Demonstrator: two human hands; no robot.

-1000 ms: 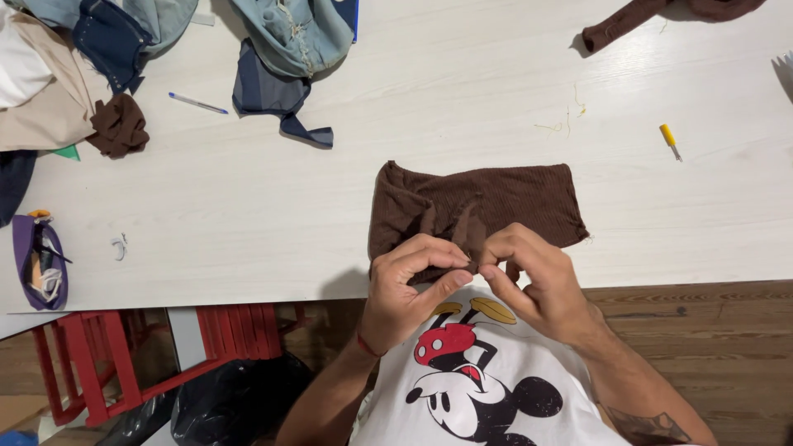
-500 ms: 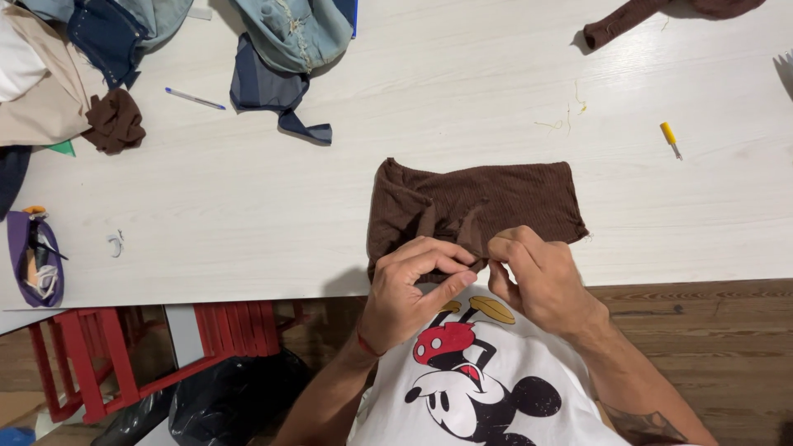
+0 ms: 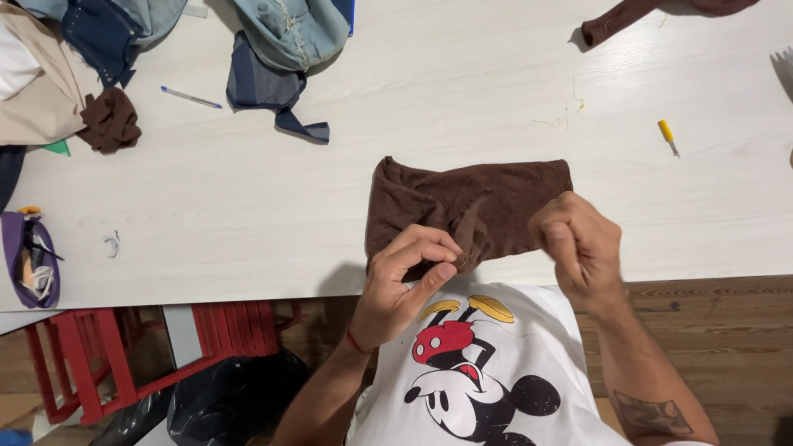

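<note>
**A:** What fills the view?

**B:** A wide, pale wood-grain table (image 3: 206,215) seen from above by the person seated at its near edge, at six o'clock. It is the biggest thing here and carries everything else.

**A:** And on it?

**B:** At eleven o'clock, a heap of faded blue denim pieces (image 3: 285,37) lies pushed to the far edge, seemingly to keep the near area free. At ten o'clock sits a beige folded cloth (image 3: 37,91) with a small crumpled brown scrap (image 3: 109,121) touching it.

**A:** Where is the piece in hand?

**B:** Dead centre, just off the near edge: a rectangular dark brown ribbed fabric piece (image 3: 471,202), lying mostly flat with its lower edge gathered up, likely because flat cloth is easier to steady.

**A:** What are the hands doing?

**B:** The left hand (image 3: 405,285), at six o'clock of the fabric, pinches the gathered lower edge between thumb and fingers. The right hand (image 3: 578,244), at four o'clock, is curled closed just beside the cloth, fingers pressed together as if drawing something fine; whatever it grips is too small to see.

**A:** Smaller things?

**B:** A slim blue-and-white pen (image 3: 192,97) at ten o'clock, a tiny yellow-handled tool (image 3: 667,136) at two o'clock well apart from the hands, and loose yellow thread (image 3: 562,116) near it.
</note>
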